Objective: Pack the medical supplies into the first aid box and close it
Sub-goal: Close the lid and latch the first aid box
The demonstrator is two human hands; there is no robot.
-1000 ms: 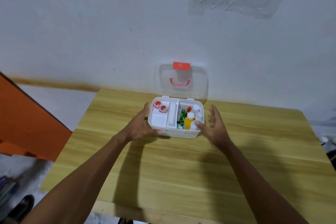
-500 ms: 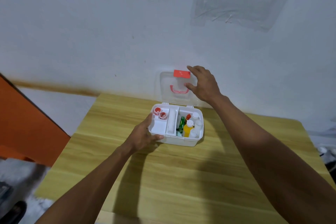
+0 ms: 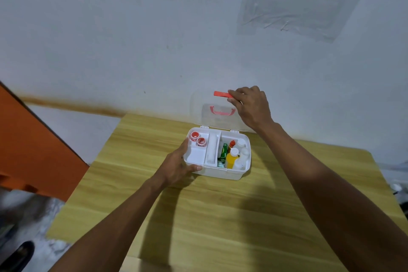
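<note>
A white first aid box [image 3: 220, 173] stands open on the wooden table [image 3: 220, 216]. Its clear lid [image 3: 217, 120] with a red handle and red latch [image 3: 221, 94] is raised against the wall. Inside, two red-capped jars [image 3: 198, 138] lie in the left tray; a yellow bottle [image 3: 231, 158], a green pack [image 3: 224, 150] and white bottles [image 3: 241, 154] fill the right side. My left hand [image 3: 178, 164] grips the box's front left corner. My right hand [image 3: 250, 106] holds the lid's top edge beside the latch.
An orange panel [image 3: 33, 150] stands at the left, beyond the table edge. A white wall rises right behind the box. A dark shoe [image 3: 19, 254] shows on the floor at bottom left.
My right hand rose from beside the box to the lid's top edge and has tipped the lid forward. My left hand stayed on the box's corner.
</note>
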